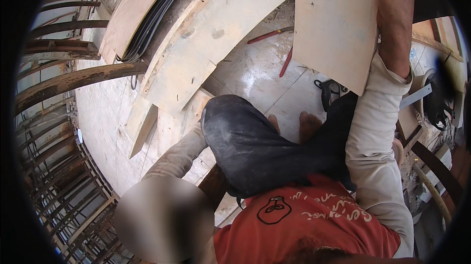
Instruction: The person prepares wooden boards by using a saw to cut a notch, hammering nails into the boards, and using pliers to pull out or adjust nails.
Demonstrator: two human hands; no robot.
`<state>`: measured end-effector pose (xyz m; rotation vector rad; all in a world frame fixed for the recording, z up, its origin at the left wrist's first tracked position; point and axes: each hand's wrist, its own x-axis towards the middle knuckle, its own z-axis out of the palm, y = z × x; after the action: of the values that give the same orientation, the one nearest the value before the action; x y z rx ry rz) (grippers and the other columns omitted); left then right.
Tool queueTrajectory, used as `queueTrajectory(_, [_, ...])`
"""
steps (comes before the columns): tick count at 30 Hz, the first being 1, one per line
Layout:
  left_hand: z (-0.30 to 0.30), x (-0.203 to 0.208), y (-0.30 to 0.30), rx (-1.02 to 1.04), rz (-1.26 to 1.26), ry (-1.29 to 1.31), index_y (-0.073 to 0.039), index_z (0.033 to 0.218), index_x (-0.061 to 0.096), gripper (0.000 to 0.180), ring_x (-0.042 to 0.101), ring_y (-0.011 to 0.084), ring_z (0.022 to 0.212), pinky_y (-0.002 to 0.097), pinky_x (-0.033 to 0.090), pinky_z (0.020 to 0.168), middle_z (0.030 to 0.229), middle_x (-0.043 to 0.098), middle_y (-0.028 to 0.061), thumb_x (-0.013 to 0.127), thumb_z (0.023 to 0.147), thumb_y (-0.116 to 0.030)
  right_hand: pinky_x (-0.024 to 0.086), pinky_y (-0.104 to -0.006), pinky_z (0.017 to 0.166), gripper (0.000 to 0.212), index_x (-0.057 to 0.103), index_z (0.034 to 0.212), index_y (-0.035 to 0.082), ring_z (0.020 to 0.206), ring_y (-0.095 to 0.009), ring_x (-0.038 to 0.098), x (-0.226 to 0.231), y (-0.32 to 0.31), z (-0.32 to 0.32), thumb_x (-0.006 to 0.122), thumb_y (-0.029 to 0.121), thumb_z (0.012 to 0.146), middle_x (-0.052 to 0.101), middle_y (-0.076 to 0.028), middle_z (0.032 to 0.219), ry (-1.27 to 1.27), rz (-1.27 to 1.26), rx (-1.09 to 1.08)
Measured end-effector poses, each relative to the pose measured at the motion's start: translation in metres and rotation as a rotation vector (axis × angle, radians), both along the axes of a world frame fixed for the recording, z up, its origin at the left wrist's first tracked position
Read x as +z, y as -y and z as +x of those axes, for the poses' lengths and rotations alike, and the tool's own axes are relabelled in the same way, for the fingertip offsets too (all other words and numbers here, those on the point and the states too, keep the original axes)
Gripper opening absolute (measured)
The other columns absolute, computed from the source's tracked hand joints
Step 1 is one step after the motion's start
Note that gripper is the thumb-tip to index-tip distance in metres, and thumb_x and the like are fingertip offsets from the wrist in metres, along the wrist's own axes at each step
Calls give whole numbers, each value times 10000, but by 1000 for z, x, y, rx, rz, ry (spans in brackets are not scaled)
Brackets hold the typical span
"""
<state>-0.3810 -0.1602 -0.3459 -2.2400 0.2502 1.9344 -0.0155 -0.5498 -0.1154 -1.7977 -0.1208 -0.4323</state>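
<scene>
Board (336,28) in R hand (396,4)

From the lap (279,153), a panel (336,28) is at 1 o'clock, the right hand (395,11) on its 3 o'clock edge. Tool handles (286,62) lie at 12 on the floor (257,80). A long board (211,38) lies at 11, cables (159,14) beyond it; bars (81,78) span 8 to 10, and a ruler (416,96) sits at 2.
</scene>
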Motion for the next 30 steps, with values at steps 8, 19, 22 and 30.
queueTrajectory(8, [-54,26,-17,145,-106,-130,-100,1145,692,384,625,318,1175,422,453,1050,1162,696,173,684,839,-332,496,-321,741,363,617,1183,-80,811,-220,630,0,17,6,595,102,870,676,-151,926,99,-71,-60])
queueTrajectory(19, [71,69,17,-108,-370,1253,-187,1293,634,534,598,343,1161,507,453,969,1299,615,144,739,792,-340,505,-330,688,372,611,1214,-46,733,-224,651,-31,16,32,586,110,877,673,-167,821,142,-299,-200])
queueTrajectory(22, [139,68,46,-339,-302,1728,-313,1452,483,796,374,369,1411,625,227,1140,1529,411,120,808,728,-385,528,-377,753,399,586,1246,-50,783,-260,677,-50,6,38,572,105,878,681,-223,884,125,-147,-143])
queueTrajectory(30, [175,7,61,-74,202,1896,-492,1510,295,1017,39,448,1512,759,-34,1109,1652,63,152,841,653,-448,497,-479,888,359,603,1224,-8,999,-396,664,-80,-4,37,545,165,914,681,-234,1089,-58,-697,-292])
